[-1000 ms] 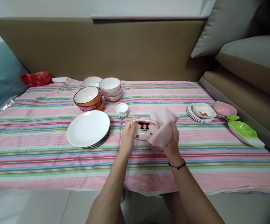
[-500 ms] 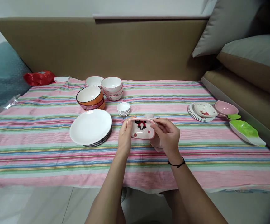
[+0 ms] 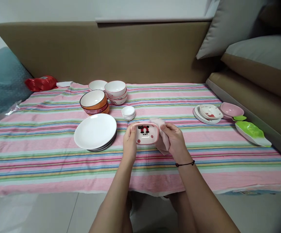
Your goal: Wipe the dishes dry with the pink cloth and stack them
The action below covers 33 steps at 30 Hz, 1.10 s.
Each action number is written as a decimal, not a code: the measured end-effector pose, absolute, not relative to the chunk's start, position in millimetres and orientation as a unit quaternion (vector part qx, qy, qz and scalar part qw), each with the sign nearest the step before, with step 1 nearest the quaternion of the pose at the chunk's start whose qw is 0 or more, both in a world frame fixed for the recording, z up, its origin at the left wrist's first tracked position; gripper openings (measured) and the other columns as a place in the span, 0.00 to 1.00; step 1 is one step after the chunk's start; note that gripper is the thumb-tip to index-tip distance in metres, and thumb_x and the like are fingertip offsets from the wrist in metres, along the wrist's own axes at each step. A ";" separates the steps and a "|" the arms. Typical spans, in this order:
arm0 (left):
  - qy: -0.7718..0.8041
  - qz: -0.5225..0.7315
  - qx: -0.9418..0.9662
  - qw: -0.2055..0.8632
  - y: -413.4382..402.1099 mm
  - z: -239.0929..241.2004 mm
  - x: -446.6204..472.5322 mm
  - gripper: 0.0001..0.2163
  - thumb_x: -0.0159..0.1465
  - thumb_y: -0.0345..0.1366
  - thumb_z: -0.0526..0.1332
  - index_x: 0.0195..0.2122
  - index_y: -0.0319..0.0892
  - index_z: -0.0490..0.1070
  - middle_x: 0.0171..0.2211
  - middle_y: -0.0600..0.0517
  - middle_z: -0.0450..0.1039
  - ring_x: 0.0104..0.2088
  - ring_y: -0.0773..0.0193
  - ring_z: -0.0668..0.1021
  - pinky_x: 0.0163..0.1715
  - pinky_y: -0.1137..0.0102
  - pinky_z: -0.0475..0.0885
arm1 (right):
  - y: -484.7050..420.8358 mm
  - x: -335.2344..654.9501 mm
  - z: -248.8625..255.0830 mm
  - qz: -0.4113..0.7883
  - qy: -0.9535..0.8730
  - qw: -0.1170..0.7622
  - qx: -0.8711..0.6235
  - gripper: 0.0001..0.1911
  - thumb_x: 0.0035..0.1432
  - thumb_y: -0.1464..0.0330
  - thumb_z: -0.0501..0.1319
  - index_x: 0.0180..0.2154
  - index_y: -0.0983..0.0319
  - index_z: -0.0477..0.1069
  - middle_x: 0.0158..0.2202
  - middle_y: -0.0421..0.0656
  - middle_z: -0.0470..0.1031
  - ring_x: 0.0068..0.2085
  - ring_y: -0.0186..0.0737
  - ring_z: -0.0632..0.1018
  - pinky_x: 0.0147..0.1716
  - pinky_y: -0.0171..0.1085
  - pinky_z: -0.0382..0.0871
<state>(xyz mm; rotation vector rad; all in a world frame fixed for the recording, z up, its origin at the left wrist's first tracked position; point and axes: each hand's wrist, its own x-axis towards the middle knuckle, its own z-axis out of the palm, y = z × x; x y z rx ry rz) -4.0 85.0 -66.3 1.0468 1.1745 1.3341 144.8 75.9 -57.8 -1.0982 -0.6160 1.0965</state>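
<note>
Left hand grips a dish, right hand a cloth at its edge; plates lie stacked, dish not set down.

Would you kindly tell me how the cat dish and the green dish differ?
The cat dish is white with a pink rim; the green dish fades to white at one end. The left hand holds the cat dish, while the green dish rests on the striped cloth. Both look glossy.
</note>
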 end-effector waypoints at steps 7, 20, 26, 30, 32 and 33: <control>0.508 0.524 0.432 0.530 91.0 -84.9 -17.5 0.18 0.60 0.53 0.57 0.37 0.43 0.74 0.32 0.52 0.73 0.31 0.65 0.72 0.27 0.74 0.67 | 71.9 137.9 -51.9 0.565 -0.343 0.609 -0.438 0.16 0.48 0.54 0.66 0.26 0.61 0.73 0.17 0.35 0.67 0.18 0.29 0.66 0.18 0.31 0.62; 0.518 0.548 0.432 0.495 92.3 -126.2 -16.6 0.18 0.61 0.52 0.56 0.32 0.39 0.72 0.25 0.54 0.68 0.26 0.67 0.69 0.26 0.74 0.65 | 83.3 136.1 -81.6 0.424 -0.460 0.525 -0.578 0.09 0.42 0.64 0.66 0.27 0.62 0.75 0.27 0.43 0.78 0.32 0.41 0.77 0.33 0.37 0.70; 0.540 0.601 0.381 0.450 94.1 -136.7 -10.4 0.16 0.63 0.48 0.53 0.34 0.39 0.71 0.27 0.53 0.69 0.28 0.67 0.70 0.30 0.73 0.66 | 81.9 131.6 -89.2 0.365 -0.489 0.476 -0.633 0.07 0.44 0.64 0.65 0.23 0.61 0.74 0.25 0.44 0.78 0.31 0.42 0.78 0.31 0.37 0.70; 0.581 0.605 0.359 0.410 99.2 -136.4 -3.9 0.16 0.63 0.47 0.52 0.28 0.40 0.67 0.25 0.55 0.65 0.27 0.68 0.68 0.29 0.73 0.64 | 73.2 131.5 -87.7 0.343 -0.503 0.397 -0.687 0.06 0.44 0.65 0.65 0.22 0.61 0.72 0.24 0.42 0.77 0.29 0.41 0.77 0.29 0.36 0.67; 0.585 0.594 0.372 0.408 100.4 -134.6 -2.5 0.16 0.64 0.47 0.52 0.29 0.40 0.68 0.24 0.55 0.64 0.26 0.68 0.67 0.28 0.73 0.63 | 71.1 133.2 -86.9 0.343 -0.507 0.376 -0.696 0.07 0.44 0.64 0.65 0.21 0.61 0.72 0.22 0.41 0.76 0.27 0.41 0.76 0.27 0.36 0.65; 0.584 0.588 0.380 0.411 100.7 -133.2 -2.8 0.16 0.64 0.47 0.51 0.29 0.40 0.68 0.24 0.55 0.64 0.26 0.68 0.66 0.28 0.73 0.63 | 71.3 134.2 -86.8 0.350 -0.507 0.382 -0.689 0.08 0.45 0.64 0.65 0.21 0.61 0.72 0.22 0.41 0.76 0.27 0.41 0.76 0.26 0.36 0.65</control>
